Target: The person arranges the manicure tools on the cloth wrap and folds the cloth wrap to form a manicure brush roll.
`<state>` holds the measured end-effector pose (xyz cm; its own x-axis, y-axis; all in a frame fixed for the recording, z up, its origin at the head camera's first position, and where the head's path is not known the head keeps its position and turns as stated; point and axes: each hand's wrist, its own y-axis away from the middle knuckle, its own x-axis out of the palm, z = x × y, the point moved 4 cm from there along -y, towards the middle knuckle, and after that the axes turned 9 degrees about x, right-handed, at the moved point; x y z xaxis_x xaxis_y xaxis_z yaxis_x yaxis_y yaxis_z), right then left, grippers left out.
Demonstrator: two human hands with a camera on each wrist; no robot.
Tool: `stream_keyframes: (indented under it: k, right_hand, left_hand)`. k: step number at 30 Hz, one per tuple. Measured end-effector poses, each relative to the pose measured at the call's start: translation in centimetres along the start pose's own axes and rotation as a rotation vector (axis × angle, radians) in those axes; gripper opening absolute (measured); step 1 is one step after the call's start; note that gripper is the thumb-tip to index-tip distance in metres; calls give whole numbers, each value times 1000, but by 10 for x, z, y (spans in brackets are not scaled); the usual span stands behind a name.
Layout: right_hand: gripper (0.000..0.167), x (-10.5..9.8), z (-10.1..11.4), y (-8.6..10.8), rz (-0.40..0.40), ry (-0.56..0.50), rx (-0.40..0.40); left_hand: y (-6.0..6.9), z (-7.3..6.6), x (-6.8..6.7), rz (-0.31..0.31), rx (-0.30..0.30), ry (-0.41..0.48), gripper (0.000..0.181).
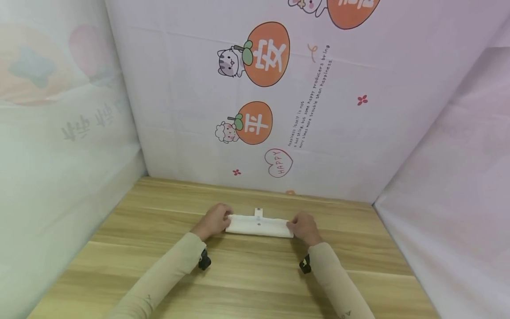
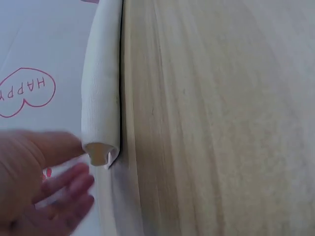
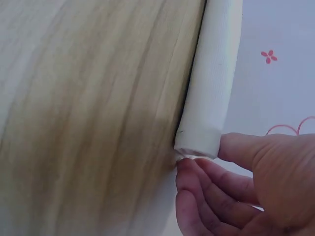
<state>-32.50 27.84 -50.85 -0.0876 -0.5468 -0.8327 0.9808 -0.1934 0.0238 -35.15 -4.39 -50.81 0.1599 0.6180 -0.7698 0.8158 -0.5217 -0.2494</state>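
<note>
A white cloth roll (image 1: 259, 226), folded long and flat, lies crosswise on the wooden table. From the middle of its far edge sticks out a short white strap (image 1: 258, 212) with a small round dot like a snap. My left hand (image 1: 215, 219) is at the roll's left end. In the left wrist view the thumb (image 2: 59, 146) touches the hollow end's edge, while the other fingers (image 2: 74, 184) are loosely bent below, apart from the cloth. My right hand (image 1: 306, 227) pinches the right end between thumb (image 3: 238, 148) and fingers (image 3: 189, 172).
The wood-grain table (image 1: 247, 274) meets a white printed cloth wall (image 1: 199, 155) behind the roll. Pale cloth walls stand at the left (image 1: 59, 177) and right (image 1: 458, 186). Small black wrist cameras sit at the left cuff (image 1: 204, 260) and right cuff (image 1: 305, 264).
</note>
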Motion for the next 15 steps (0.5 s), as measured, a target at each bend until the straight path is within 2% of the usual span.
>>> stream_keyframes:
  k: [3, 6, 8, 11, 12, 15]
  right_hand:
    - [20, -2, 7, -1, -23, 67, -72]
    - [19, -5, 14, -7, 5, 130, -127]
    - [15, -7, 21, -13, 35, 154, -145]
    - [9, -10, 36, -21, 101, 174, -185]
    - [13, -10, 42, -23, 119, 178, -205]
    - [8, -7, 61, -29, 175, 191, -299]
  left_hand:
    - [-1, -6, 5, 81, 114, -27, 29]
    - [-1, -10, 10, 143, 195, -89, 37]
    - [0, -12, 12, 166, 216, -111, 40]
    - [0, -15, 12, 171, 217, -109, 39]
    - [0, -15, 12, 172, 214, -109, 39]
    - [0, -16, 13, 177, 205, -103, 39]
